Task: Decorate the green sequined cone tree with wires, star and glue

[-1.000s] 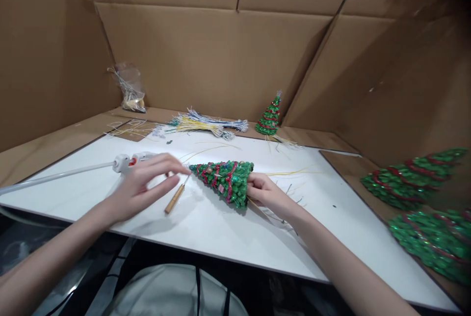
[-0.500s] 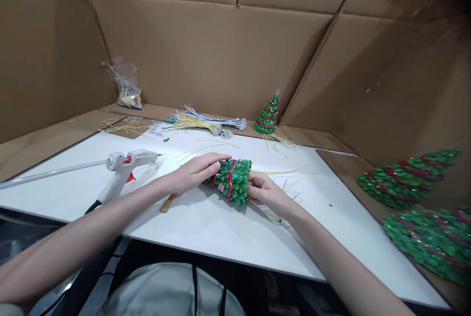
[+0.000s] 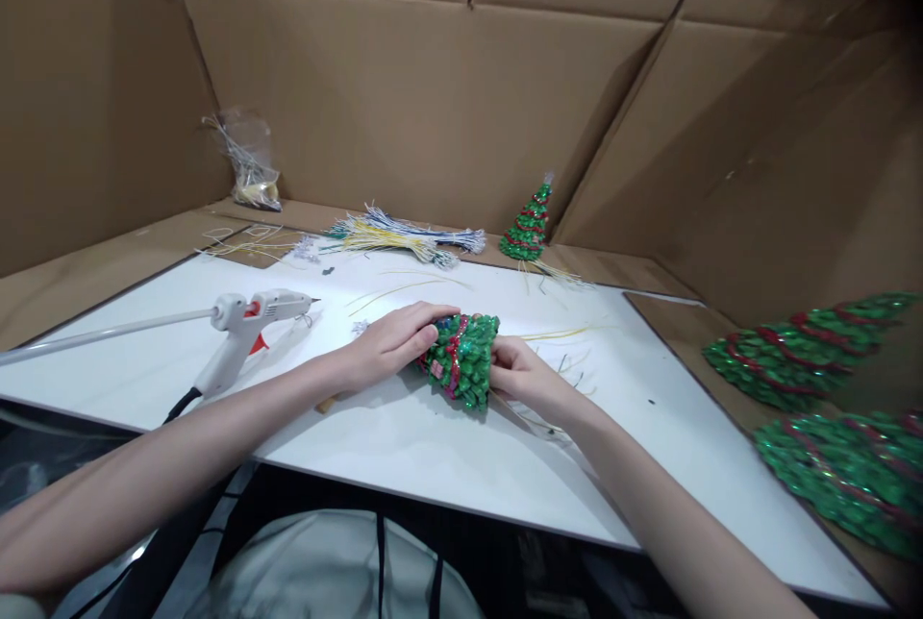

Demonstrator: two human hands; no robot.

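Note:
A small green sequined tree cone [image 3: 462, 361] with red trim lies on its side on the white board [image 3: 404, 446]. My left hand [image 3: 393, 342] is wrapped over its pointed end, fingers closed around it. My right hand [image 3: 523, 374] grips its wide base, fingers curled. A wooden-handled tool [image 3: 328, 403] lies mostly hidden under my left wrist. A white hot glue gun [image 3: 245, 326] stands on the board to the left of my left hand.
Bundles of yellow and white wires [image 3: 404, 242] lie at the back. A small finished tree [image 3: 530, 223] stands beyond them. Two larger green trees [image 3: 808, 350] lie at the right. A plastic bag [image 3: 249, 162] leans in the far left corner. Cardboard walls [image 3: 433, 90] enclose the table.
My left hand left the glue gun area, moved right and closed over the tip of the tree cone. The glue gun now stands free on the board.

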